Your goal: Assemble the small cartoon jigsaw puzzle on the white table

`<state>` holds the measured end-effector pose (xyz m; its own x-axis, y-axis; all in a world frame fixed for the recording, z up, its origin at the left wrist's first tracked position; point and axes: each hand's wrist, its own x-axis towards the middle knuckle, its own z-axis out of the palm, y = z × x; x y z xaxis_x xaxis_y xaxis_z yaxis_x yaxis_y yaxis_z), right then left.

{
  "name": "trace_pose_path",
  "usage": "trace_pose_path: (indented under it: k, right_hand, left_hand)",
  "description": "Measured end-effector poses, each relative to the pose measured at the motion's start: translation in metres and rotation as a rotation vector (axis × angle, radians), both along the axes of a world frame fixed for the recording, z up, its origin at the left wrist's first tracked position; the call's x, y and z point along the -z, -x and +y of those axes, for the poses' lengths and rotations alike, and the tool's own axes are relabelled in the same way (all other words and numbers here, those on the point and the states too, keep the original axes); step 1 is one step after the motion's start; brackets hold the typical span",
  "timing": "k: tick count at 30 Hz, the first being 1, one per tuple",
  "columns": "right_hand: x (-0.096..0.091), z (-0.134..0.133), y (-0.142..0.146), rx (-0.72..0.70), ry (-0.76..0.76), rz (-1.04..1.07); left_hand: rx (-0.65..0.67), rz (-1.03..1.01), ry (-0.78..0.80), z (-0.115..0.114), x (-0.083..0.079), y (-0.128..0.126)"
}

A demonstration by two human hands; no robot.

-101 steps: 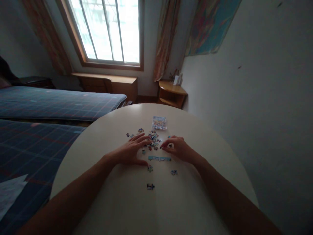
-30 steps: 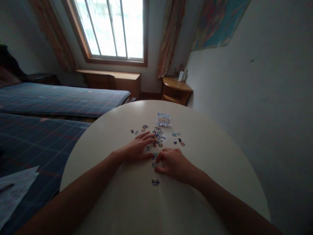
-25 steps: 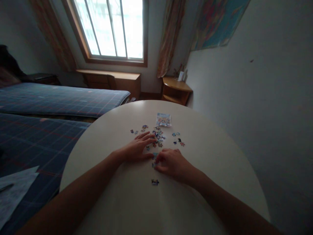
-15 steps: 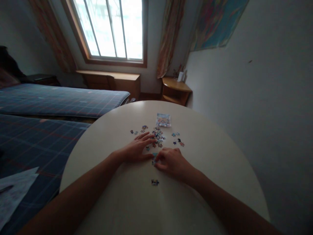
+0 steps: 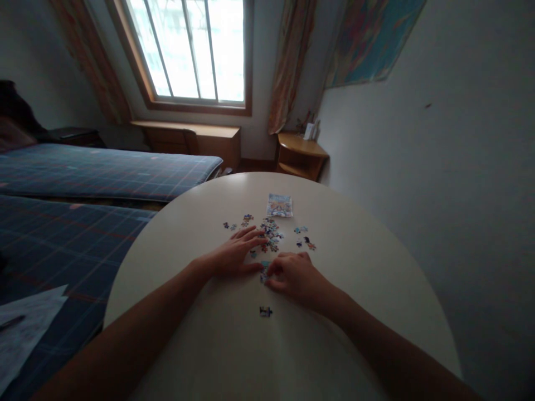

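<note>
My left hand (image 5: 238, 252) lies open and flat, its fingertips at the edge of a heap of small jigsaw puzzle pieces (image 5: 272, 235). Its thumb reaches a few joined puzzle pieces (image 5: 264, 272). From the right, my right hand (image 5: 295, 274) has its fingers pinched together on the edge of these joined pieces and partly covers them. Nearer to me lies another puzzle piece (image 5: 264, 312), apart from both hands. A small picture card (image 5: 280, 205) lies behind the heap.
Loose pieces (image 5: 247, 218) lie left of the heap, and others (image 5: 309, 243) lie to its right. All rest on a round white table (image 5: 368, 289). Beds with plaid mattresses (image 5: 104, 167) stand left, papers (image 5: 29, 317) at lower left. A wall rises on the right.
</note>
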<state>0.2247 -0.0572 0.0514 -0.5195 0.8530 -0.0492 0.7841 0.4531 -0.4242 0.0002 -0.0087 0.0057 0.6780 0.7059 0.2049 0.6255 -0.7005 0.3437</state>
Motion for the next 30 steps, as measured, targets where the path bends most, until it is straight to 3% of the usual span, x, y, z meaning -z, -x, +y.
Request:
trace_pose_path:
  k: [22, 30]
  right_hand:
    - [0.0047, 0.0028, -0.0019, -0.003, -0.052, 0.045]
    - [-0.0046, 0.0013, -0.0055, -0.091, -0.047, 0.029]
  left_hand:
    - [0.003, 0.015, 0.019, -0.0020, -0.0057, -0.0011]
    - [0.020, 0.013, -0.011, 0.0008, 0.0017, 0.0005]
